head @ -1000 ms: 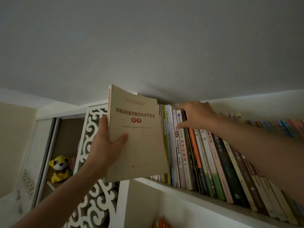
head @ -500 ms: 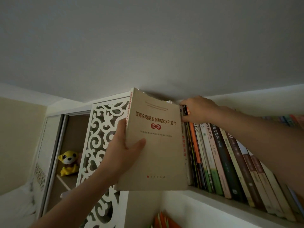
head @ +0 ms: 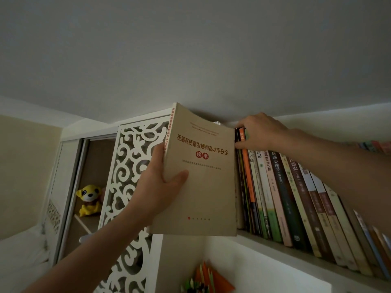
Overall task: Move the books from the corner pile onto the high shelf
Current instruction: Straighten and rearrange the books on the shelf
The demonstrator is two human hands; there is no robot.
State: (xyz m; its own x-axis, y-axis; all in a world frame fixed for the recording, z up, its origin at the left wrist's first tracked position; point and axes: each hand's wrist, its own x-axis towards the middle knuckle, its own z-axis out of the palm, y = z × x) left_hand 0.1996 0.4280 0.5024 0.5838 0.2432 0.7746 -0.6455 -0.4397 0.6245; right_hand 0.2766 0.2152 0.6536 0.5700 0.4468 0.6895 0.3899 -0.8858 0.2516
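I observed the left hand point(head: 157, 187) grasping a tan paperback book point(head: 201, 176) near its spine edge; the thumb lay across the front cover and the fingers wrapped behind. The cover was plain beige; it carried a line of red Chinese title characters, two red discs with characters beneath, a smaller line of print, and a small red mark near the bottom; the spine strip was red-lettered. The book stood upright with its cover toward the camera, at the left end of the high shelf point(head: 275, 248), just beside the row of shelved books point(head: 281, 197); its lower edge hung slightly below the shelf's front lip. I noted the right hand point(head: 262, 132) at the tops of the leftmost shelved spines, fingers curled over them; the row leaned to the left. A white fretwork panel point(head: 131, 166) stood behind the left hand; a yellow plush toy point(head: 90, 199) sat in the compartment beyond.
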